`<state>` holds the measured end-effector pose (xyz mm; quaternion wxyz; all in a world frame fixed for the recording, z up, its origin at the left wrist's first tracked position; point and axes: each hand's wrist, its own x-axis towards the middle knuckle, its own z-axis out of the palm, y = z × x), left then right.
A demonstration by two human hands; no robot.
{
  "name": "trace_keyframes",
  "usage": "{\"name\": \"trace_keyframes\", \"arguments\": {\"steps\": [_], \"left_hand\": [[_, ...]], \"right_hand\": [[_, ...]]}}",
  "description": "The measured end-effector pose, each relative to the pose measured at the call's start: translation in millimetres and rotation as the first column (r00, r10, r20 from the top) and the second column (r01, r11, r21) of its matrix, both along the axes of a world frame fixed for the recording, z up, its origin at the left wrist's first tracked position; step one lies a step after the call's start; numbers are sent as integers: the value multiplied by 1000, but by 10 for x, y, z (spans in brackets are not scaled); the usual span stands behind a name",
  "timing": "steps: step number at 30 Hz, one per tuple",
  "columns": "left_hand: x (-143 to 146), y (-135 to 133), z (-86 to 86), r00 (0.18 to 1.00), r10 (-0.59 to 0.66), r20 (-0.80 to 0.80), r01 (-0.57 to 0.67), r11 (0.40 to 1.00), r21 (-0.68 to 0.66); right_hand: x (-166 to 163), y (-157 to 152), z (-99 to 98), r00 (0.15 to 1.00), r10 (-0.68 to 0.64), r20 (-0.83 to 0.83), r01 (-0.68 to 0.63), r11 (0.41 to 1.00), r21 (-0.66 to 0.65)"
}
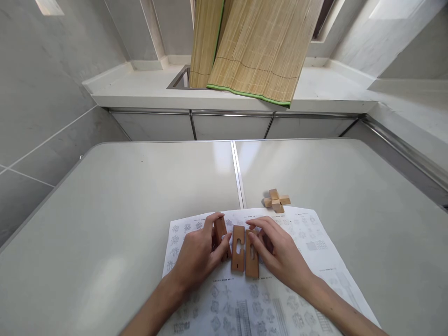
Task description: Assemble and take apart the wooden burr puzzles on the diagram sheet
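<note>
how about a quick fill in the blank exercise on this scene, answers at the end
1. Of the brown blocks, the left hand holds the one farthest to the ____.
2. Counting the held one, the brown blocks number ____.
3. The pale wooden cross lies at the far edge of the printed sheet, nearer the ____ hand.
4. The bamboo mat draped over the counter has ____ edging.

Missing words: left; three; right; green.
</note>
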<state>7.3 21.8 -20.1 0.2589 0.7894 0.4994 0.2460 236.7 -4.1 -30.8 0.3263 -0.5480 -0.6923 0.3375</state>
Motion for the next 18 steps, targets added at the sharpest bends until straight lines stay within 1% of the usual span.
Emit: {"name": "trace_keyframes", "arguments": {"steps": [3,7,12,15,18], "left_hand": [[-1,11,21,998,-56,-31,56,998,-8],[2,19,18,994,-71,-78,77,994,72],[-2,15,-37,978,-136,-157,157,978,136],[-1,2,-48,981,-121,-154,147,974,173],[7,-13,-8,985,-116,-127,141,966,217]], "right_hand": [[-2,1,2,1000,2,9,-2,1000,-2],[1,-4,9,1000,5,9,-5,1000,0],[-21,-12,2,1000,7,0,-7,1000,15],[-29,-20,-10,1000,11,-12,-10,1000,26],[-20,-24,-17,999,17,-40,-15,999,43]]}}
